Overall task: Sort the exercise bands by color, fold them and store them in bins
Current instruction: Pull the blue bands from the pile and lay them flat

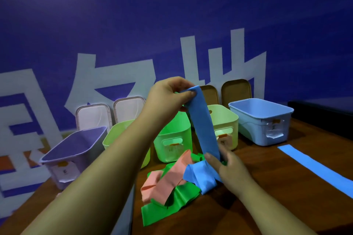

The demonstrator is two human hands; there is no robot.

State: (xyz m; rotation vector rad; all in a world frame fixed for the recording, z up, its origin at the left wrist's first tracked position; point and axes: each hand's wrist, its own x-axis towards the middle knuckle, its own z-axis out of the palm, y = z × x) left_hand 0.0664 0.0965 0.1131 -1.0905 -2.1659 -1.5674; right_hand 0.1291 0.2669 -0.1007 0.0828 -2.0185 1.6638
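Bins (pixel 257 126) look empty, pile (pixel 172 187) at centre unsorted; your left hand (pixel 168 91) and right hand (pixel 231 166) pinch one blue band (pixel 202 124).

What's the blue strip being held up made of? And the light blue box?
The blue band looks like thin, matte rubbery sheet, maybe latex: it hangs limp and crumples below. The blue bin looks like smooth moulded plastic: stiff rim, cut-out handle.

Blue banner wall (pixel 172 15), dark wooden table (pixel 267 196)
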